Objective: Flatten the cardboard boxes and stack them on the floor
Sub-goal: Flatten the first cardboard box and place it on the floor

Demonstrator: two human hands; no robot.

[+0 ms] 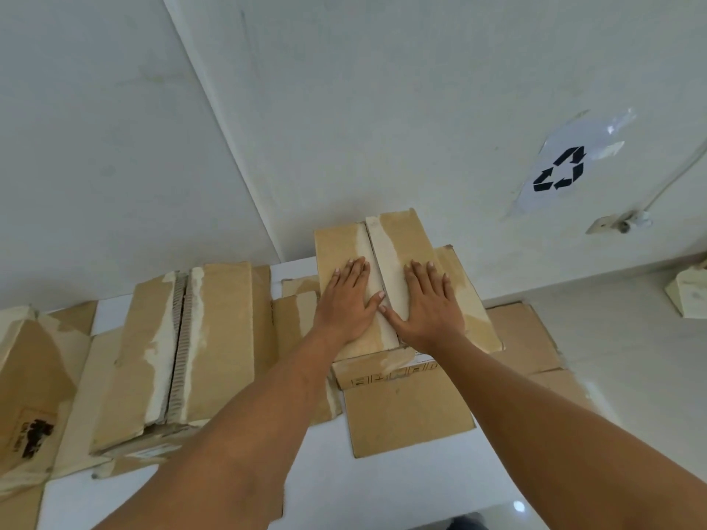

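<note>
A brown cardboard box (401, 239) stands at the centre by the wall, its two top flaps closed along a pale torn-tape seam. My left hand (346, 298) lies flat on the left flap with straight, spread fingers. My right hand (426, 306) lies flat on the right flap the same way, thumbs nearly meeting at the seam. Under and around this box lie flattened cardboard sheets (405, 415) on the white floor. A second closed box (183, 353) stands to the left, its top seam slightly gaping.
A further cardboard piece with black print (30, 384) lies at the far left. The white wall (344, 109) rises right behind the boxes, bearing a taped recycling sign (560, 168). A small pale object (688, 296) sits on the floor at the right.
</note>
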